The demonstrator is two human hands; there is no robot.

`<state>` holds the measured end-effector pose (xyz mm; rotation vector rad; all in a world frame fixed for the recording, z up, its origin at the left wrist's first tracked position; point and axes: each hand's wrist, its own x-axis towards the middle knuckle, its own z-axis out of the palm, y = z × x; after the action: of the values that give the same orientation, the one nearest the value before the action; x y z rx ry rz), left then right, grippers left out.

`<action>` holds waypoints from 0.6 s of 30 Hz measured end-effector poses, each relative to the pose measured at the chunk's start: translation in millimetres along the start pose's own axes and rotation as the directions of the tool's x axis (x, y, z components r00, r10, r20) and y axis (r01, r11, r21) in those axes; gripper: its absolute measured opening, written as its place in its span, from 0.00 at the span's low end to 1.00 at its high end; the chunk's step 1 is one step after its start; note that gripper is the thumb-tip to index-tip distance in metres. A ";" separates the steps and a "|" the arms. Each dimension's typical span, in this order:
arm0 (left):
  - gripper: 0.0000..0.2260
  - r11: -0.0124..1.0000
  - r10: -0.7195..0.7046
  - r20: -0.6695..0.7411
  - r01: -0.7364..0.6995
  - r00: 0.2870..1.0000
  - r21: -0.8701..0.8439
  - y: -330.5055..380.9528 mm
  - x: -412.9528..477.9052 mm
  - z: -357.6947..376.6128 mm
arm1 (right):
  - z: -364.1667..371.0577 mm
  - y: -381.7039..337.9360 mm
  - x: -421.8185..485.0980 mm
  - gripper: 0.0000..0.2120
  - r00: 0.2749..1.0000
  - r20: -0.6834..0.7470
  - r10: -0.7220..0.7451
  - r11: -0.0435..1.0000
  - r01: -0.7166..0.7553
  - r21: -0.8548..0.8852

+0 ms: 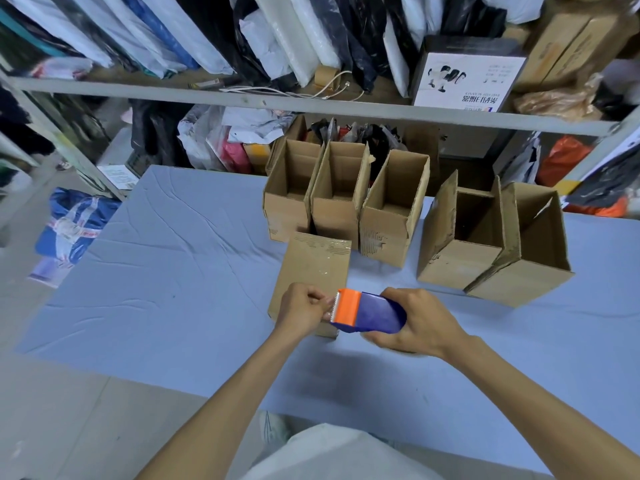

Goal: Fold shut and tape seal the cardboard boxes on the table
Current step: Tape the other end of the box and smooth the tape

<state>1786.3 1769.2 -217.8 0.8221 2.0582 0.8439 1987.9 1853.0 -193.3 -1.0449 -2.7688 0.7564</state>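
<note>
Item 1. Closed box [313,268]: under and just beyond my left hand [301,308]. Flaps folded flat, with a glossy strip of clear tape wrinkling along the top. I judge it sealed or nearly so.

Item 2. Tape dispenser [367,311]: between my hands, over the near end of that box. Smooth blue body, orange head, pale serrated blade. My right hand [419,323] wraps round the body, and my left pinches at the blade, apparently on the tape end.

Item 3. Row of three open boxes [337,216]: beyond my hands, touching side by side. Flaps upright, plain brown corrugated card, interiors appear empty.

Item 4. Pair of open boxes [526,268]: beyond my right hand. Scuffed, with ragged flap edges.

Tally: one of six done, five left to fold and tape.

Item 5. Table [173,271]: creased pale-blue cloth.
</note>
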 end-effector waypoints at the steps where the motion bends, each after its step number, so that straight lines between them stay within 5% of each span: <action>1: 0.06 1.000 -0.002 -0.008 0.002 1.000 -0.005 -0.8 -0.8 3.8 | -0.2 1.0 -2.2 0.23 1.000 0.000 0.002 1.000 -0.002 0.001; 11: 0.06 0.999 -0.041 -0.049 0.042 0.998 0.021 -11.8 -0.4 9.4 | 1.3 12.1 -23.6 0.19 0.998 0.035 0.052 0.998 -0.051 -0.046; 15: 0.05 0.999 -0.044 -0.190 0.048 0.981 0.014 -21.7 6.1 -19.4 | -7.2 22.3 -31.0 0.20 0.997 0.035 0.071 0.996 -0.069 -0.061; 18: 0.05 0.999 -0.037 -0.104 0.038 0.994 0.011 -22.8 -1.3 -29.0 | -15.9 38.6 -37.1 0.23 0.996 0.031 0.079 0.992 -0.076 -0.101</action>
<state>1757.2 1746.7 -220.4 0.7582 2.1654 0.8694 2043.2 1860.8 -194.5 -1.1743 -2.8366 0.6572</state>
